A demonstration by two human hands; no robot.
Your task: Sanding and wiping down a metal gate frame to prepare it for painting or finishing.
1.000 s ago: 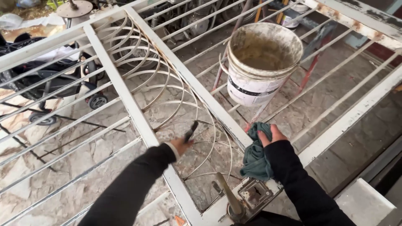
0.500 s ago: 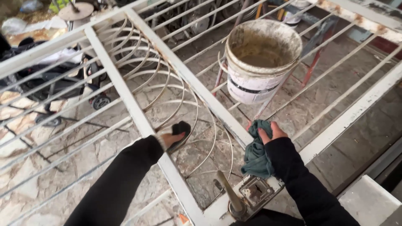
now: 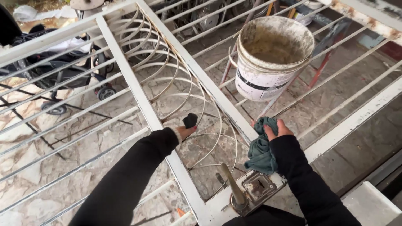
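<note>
Over a white metal gate (image 3: 138, 90) lying flat, the right hand (image 3: 276, 129) bunches a soft, light teal rag (image 3: 259, 146) on a central bar, while the left hand (image 3: 184, 130) pinches a small dark tool (image 3: 190, 120), probably rigid, among curved scrollwork; a stained bucket (image 3: 270, 58) stands beyond.

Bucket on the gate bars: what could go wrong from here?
1. The bucket sits on thin bars of the white gate with open gaps beneath; a jolt could likely tip it.
2. The left hand holds a small dark tool among curved scroll bars, where fingers might get pinched.
3. The right hand grips a green rag that could snag on the latch handle.
</note>
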